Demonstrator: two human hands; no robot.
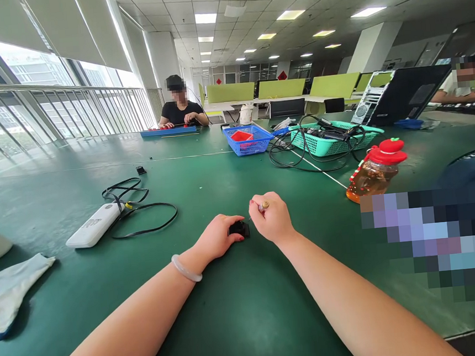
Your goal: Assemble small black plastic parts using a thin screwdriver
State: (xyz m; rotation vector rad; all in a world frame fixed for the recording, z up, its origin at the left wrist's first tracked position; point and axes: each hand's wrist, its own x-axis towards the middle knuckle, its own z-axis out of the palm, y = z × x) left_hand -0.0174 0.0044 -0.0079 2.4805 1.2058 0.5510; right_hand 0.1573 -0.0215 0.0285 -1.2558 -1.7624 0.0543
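Observation:
Low over the green table, my left hand (217,236) has its thumb and fingers closed round a small black block-shaped part (242,229). The fingers hide most of that part, so its exact kind does not show. Just to the right, my right hand (273,219) is in a fist round what looks like a screwdriver (264,205). Its pale brown handle end pokes out of the top of the fist. A thin tip shows on the left side of the fist, pointing at the black part; whether they touch I cannot tell.
Left lie a white power bank (96,226) with a looped black cable (159,229) and a glove (18,291). Ahead are a blue basket (251,147) and a green basket (326,147) with cables. A red-capped bottle (376,171) stands right. A person (182,113) sits opposite.

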